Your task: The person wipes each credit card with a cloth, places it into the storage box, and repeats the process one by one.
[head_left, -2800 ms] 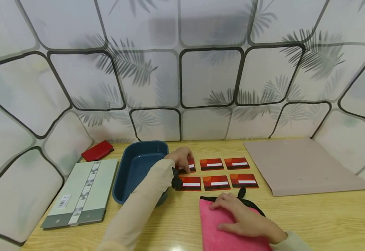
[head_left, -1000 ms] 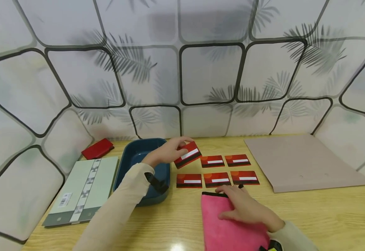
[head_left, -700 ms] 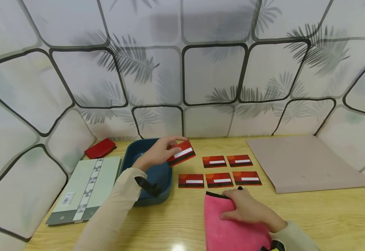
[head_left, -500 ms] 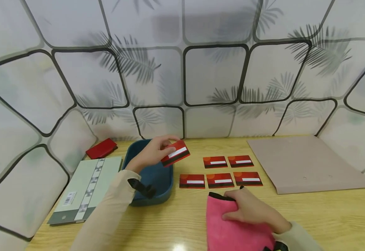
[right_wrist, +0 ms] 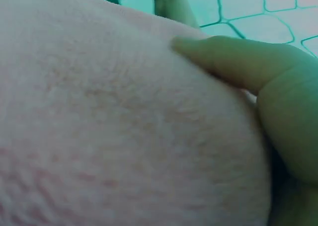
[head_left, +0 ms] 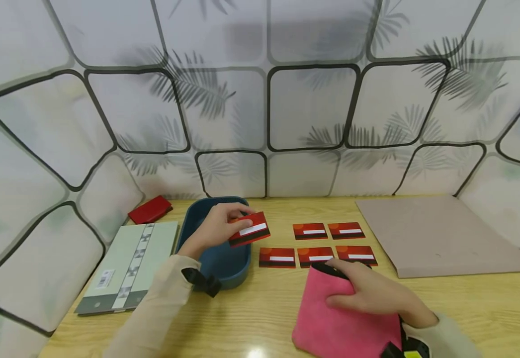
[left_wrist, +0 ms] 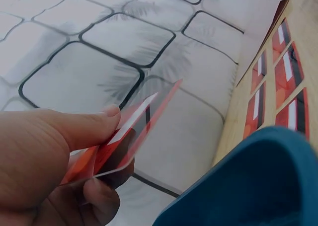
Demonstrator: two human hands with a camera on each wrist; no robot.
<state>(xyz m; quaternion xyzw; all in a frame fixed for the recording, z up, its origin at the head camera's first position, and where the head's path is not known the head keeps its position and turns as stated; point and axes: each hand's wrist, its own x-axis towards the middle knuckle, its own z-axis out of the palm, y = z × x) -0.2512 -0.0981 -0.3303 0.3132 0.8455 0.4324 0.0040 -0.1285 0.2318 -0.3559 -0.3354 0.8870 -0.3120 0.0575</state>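
Note:
My left hand (head_left: 215,227) pinches a red card (head_left: 250,229) with a white strip and dark band, tilted above the blue plastic tray (head_left: 237,278). In the left wrist view the thumb lies on the card's face and fingers curl beneath it. My right hand (head_left: 372,288) grips the upper part of a plush pink pouch (head_left: 331,323) with black trim, thumb on the near face; its other fingers are partly hidden. The pouch's upper edge is raised off the table. The right wrist view is filled mostly by the pouch's fabric (right_wrist: 124,121).
Several matching red cards (head_left: 310,231) lie in two rows right of the tray. A pale green folder (head_left: 123,268) and a red wallet-like item (head_left: 150,210) sit at left. A flat pinkish-beige folder (head_left: 439,236) lies at right. Patterned fabric (head_left: 309,109) surrounds the wooden table.
My left hand picked a card up from the back row's left end and carried it left over the tray. My right hand went from resting on the pouch to gripping and lifting its upper edge.

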